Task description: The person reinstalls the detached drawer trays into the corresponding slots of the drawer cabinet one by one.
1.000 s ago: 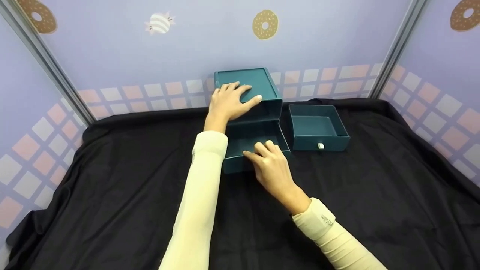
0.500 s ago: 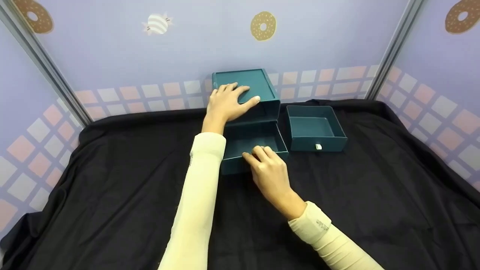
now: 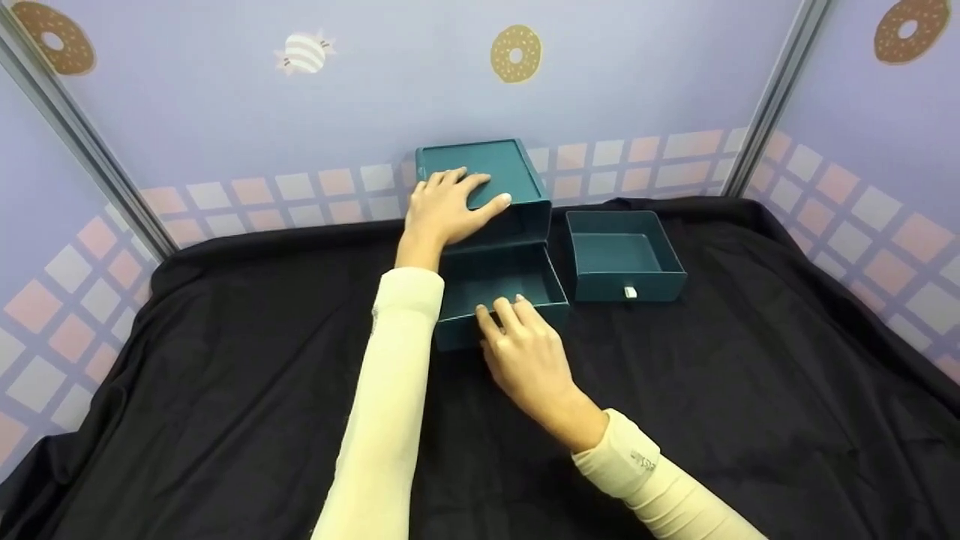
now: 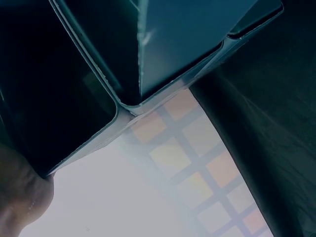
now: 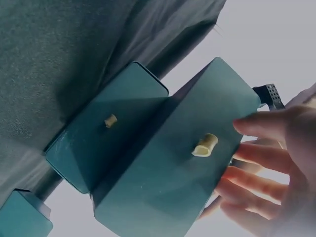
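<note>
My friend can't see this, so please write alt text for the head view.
A person's right hand grips the front of an open teal drawer, while the left hand rests on top of its cabinet. A separate drawer with a pale tab sits to the right on black cloth.

Pale cream sleeves clothe both arms: the left sleeve looks fairly smooth, the right sleeve creased in bands. Each has a thick cuff, the right cuff bearing a small grey print. The left hand and right hand are bare.
</note>
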{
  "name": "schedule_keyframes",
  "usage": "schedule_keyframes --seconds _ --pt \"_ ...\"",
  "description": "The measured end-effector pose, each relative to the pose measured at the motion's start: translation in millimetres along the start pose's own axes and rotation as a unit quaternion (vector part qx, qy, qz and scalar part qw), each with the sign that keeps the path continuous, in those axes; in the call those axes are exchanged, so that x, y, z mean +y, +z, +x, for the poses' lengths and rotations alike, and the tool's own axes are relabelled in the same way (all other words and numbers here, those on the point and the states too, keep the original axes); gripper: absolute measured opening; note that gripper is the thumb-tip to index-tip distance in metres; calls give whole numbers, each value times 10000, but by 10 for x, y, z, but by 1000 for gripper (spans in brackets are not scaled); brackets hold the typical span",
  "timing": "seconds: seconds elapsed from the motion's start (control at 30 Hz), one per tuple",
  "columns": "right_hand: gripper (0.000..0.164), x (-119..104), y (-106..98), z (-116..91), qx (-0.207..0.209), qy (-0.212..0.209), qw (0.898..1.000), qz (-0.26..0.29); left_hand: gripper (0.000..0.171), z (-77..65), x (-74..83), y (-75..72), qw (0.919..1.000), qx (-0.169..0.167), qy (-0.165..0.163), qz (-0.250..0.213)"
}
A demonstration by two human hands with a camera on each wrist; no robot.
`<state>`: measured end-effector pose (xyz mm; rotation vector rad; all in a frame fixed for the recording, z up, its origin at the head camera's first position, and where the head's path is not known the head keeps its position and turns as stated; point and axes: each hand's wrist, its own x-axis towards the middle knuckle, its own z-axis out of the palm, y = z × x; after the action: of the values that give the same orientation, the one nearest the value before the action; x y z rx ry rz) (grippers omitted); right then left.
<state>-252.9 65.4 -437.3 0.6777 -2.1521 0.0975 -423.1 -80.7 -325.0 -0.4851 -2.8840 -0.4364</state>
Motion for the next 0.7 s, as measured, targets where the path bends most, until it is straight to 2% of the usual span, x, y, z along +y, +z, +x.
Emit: schedule_keyframes --seconds 0.13,0.3,0.57,0.7 --pt "62 -47 -59 -26 -441 -192 9980 -420 82 -6 -7 2 10000 21 13 26" --pt "85 -113 -120 -69 -975 -310 9900 -969 83 -6 -11 9 10000 39 71 -20" --pt "96 -155 -149 -112 -1653 -345 9762 -1364 82 -6 -15 17 9999 67 79 -16" --pt "97 -153 -124 -118 -1783 -268 9751 -1289 82 -6 -4 11 10000 48 77 -3"
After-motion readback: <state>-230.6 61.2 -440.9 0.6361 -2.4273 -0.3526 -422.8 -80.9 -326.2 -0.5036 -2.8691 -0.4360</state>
